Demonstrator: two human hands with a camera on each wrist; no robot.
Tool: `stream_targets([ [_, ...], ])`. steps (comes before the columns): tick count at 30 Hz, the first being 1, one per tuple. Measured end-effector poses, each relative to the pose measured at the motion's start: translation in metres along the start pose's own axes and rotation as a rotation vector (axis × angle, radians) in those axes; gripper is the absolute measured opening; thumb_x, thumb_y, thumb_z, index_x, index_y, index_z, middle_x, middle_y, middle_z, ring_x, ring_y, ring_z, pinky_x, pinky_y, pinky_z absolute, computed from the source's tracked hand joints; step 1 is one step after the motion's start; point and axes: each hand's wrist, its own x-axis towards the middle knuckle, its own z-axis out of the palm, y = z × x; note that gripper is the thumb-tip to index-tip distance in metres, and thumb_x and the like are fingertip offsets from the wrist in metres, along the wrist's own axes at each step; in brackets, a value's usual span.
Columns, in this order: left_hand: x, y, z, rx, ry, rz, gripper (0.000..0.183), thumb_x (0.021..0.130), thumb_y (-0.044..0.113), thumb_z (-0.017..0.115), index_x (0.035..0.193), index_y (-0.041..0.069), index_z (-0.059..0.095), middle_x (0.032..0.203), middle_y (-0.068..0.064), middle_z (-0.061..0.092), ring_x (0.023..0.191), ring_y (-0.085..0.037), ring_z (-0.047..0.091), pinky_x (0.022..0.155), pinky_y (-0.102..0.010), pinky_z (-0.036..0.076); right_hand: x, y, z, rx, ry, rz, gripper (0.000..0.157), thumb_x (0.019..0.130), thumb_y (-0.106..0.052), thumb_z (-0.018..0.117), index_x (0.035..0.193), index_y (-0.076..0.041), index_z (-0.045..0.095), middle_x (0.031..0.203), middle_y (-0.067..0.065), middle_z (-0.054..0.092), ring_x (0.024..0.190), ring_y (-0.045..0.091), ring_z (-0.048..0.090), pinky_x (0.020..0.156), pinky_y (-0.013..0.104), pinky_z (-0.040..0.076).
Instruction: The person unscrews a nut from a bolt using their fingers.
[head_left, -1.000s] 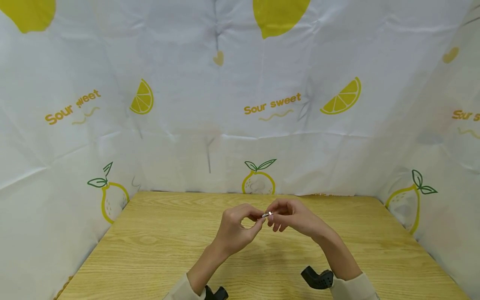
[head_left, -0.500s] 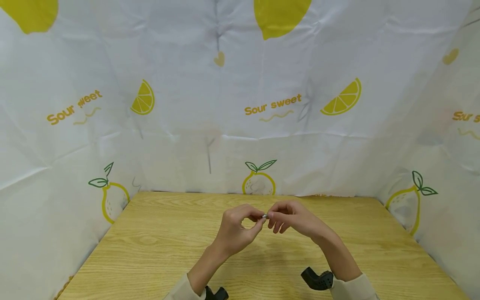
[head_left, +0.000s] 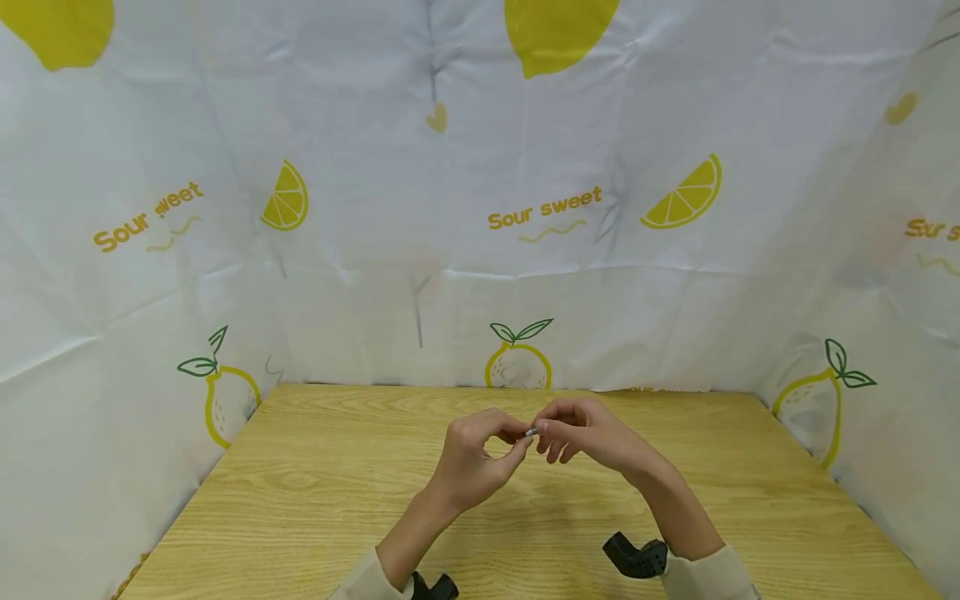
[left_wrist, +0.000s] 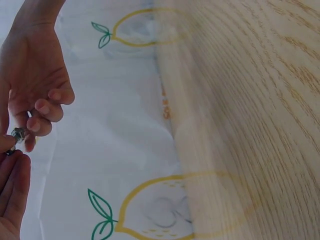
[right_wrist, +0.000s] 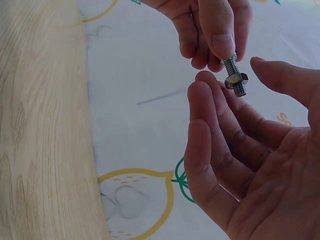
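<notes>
Two pale cuffs: nearest, back at the wrists.
Left hand: thumb and fingers pinched on one end of the bolt; a firm hold here should keep it from spinning.
Bolt: in the air, jutting from the left fingertips, held end partly covered.
Nut: on the thread near the free end.
Right hand: fingers loosely bent by the nut, thumb clear of it; thumb and forefinger on opposite flats would likely turn it without tilt.
Wooden table: below both hands.
Lemon-print cloth: beyond the fingertips.
</notes>
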Motion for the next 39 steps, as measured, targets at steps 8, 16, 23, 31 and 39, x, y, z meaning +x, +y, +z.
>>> stream_targets([
  [8, 0.0004, 0.0002, 0.0002, 0.008, 0.000, 0.004, 0.011, 0.087, -0.001, 0.078, 0.092, 0.008, 0.077, 0.082, -0.002, 0.077, 0.071, -0.007, 0.072, 0.071, -0.011, 0.059, -0.0005, 0.0001, -0.0025, -0.014, -0.023, -0.003, 0.033, 0.108, -0.025, 0.055, 0.111, 0.004, 0.070, 0.095, 0.017, 0.074, 0.080, 0.027, 0.073, 0.074, 0.041, 0.065],
  [16, -0.0010, 0.0006, 0.0000, 0.008, -0.002, 0.000, 0.006, 0.090, 0.003, 0.076, 0.093, 0.007, 0.077, 0.083, -0.001, 0.077, 0.072, -0.007, 0.072, 0.071, -0.012, 0.059, -0.0004, 0.0028, 0.0005, 0.023, -0.019, -0.004, 0.027, 0.107, -0.023, 0.058, 0.114, 0.001, 0.069, 0.095, 0.013, 0.073, 0.079, 0.025, 0.072, 0.072, 0.037, 0.064],
  [23, -0.0005, 0.0007, 0.0001, 0.004, 0.000, 0.002, 0.006, 0.090, 0.003, 0.076, 0.093, 0.007, 0.077, 0.082, -0.001, 0.076, 0.072, -0.007, 0.072, 0.071, -0.012, 0.059, -0.0001, 0.0035, 0.0000, 0.028, -0.024, -0.012, 0.027, 0.107, -0.023, 0.057, 0.114, 0.001, 0.069, 0.096, 0.015, 0.073, 0.079, 0.022, 0.073, 0.074, 0.040, 0.064],
  [31, -0.0001, 0.0006, -0.0006, 0.011, 0.007, 0.013, 0.009, 0.088, 0.000, 0.077, 0.093, 0.008, 0.077, 0.082, -0.001, 0.076, 0.072, -0.007, 0.072, 0.071, -0.012, 0.059, -0.0004, 0.0012, -0.0010, 0.007, -0.018, 0.000, 0.032, 0.108, -0.025, 0.055, 0.112, 0.002, 0.070, 0.093, 0.010, 0.074, 0.080, 0.023, 0.074, 0.075, 0.044, 0.065],
  [39, 0.0002, 0.0009, -0.0003, 0.011, 0.001, 0.002, 0.011, 0.087, 0.000, 0.078, 0.094, 0.009, 0.077, 0.082, -0.002, 0.077, 0.072, -0.007, 0.072, 0.071, -0.011, 0.059, -0.0008, 0.0017, -0.0012, 0.002, -0.006, -0.019, 0.030, 0.108, -0.023, 0.056, 0.112, 0.004, 0.069, 0.092, 0.009, 0.073, 0.079, 0.024, 0.073, 0.075, 0.040, 0.064],
])
